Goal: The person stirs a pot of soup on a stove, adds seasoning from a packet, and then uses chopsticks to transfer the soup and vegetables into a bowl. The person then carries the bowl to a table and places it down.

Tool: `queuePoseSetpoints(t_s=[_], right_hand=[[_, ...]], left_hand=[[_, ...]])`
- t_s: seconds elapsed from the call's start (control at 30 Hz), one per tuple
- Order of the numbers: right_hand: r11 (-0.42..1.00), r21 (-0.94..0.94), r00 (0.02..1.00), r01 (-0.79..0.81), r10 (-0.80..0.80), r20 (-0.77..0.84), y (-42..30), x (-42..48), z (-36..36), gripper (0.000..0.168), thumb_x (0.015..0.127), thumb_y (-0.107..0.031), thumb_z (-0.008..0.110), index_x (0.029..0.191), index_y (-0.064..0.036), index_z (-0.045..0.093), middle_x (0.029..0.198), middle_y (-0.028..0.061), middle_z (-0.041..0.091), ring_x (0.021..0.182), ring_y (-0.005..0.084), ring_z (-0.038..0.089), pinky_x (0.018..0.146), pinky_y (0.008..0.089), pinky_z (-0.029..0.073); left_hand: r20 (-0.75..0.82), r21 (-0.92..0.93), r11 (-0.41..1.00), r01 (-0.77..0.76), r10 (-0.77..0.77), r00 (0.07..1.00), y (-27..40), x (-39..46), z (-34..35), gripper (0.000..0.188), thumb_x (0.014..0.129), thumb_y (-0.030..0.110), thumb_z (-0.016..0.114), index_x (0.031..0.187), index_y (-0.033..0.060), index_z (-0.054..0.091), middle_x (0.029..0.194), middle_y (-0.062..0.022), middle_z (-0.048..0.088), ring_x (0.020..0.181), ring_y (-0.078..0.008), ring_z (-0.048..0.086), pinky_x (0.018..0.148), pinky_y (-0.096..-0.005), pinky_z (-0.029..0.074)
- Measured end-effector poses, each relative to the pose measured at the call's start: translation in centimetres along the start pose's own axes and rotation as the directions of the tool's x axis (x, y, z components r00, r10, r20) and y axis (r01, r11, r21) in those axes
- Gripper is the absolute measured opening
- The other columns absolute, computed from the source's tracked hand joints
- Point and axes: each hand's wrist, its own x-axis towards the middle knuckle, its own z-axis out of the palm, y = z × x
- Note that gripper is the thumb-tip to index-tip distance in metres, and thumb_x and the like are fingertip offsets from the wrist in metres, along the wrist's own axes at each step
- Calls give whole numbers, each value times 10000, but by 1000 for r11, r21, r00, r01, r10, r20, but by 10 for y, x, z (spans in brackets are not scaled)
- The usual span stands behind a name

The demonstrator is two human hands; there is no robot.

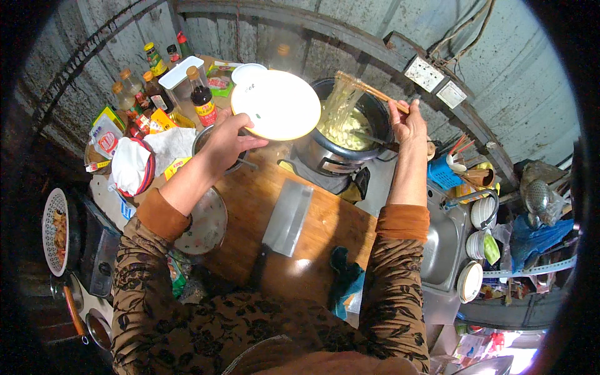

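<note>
With my left hand (230, 134) I grip the near left rim of a white bowl (281, 105), which has a small green bit on it. My right hand (409, 121) holds wooden chopsticks (377, 92). From their tips a clump of thin translucent noodles (341, 104) hangs down into a dark-rimmed electric pot (344, 152). Inside the pot is pale broth with pieces in it, and a ladle handle (370, 137) leans over its near right edge. The bowl is just left of the noodles.
A cleaver (288, 218) lies on the wooden board (239, 199). Sauce bottles (202, 101) and a lidded plastic container (181, 75) stand at the back left. A metal sink (440, 239) and a blue chopstick basket (440, 174) are on the right. A metal pot lid (204, 225) lies below my left forearm.
</note>
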Motion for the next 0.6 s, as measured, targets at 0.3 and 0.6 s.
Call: queuePoseSetpoints(t_s=[0.3, 0.6], right_hand=[[988, 25, 983, 151, -153, 98, -60, -3, 40, 389, 962, -333, 435, 943, 56, 451, 860, 170, 559, 770, 354, 624, 684, 505, 605], [972, 63, 929, 224, -233, 287, -131, -41, 113, 474, 968, -362, 412, 901, 100, 495, 871, 216, 574, 799, 388, 628, 705, 481, 605]], left_hand=[[107, -19, 999, 30, -28, 994, 4, 18, 8, 550, 793, 145, 495, 1284, 14, 284, 1234, -164, 439, 1047, -303, 562, 840, -417, 524], [-87, -109, 991, 84, -93, 992, -7, 63, 42, 476, 728, 43, 565, 1180, 20, 416, 1100, -180, 496, 920, -343, 610, 762, -422, 580]])
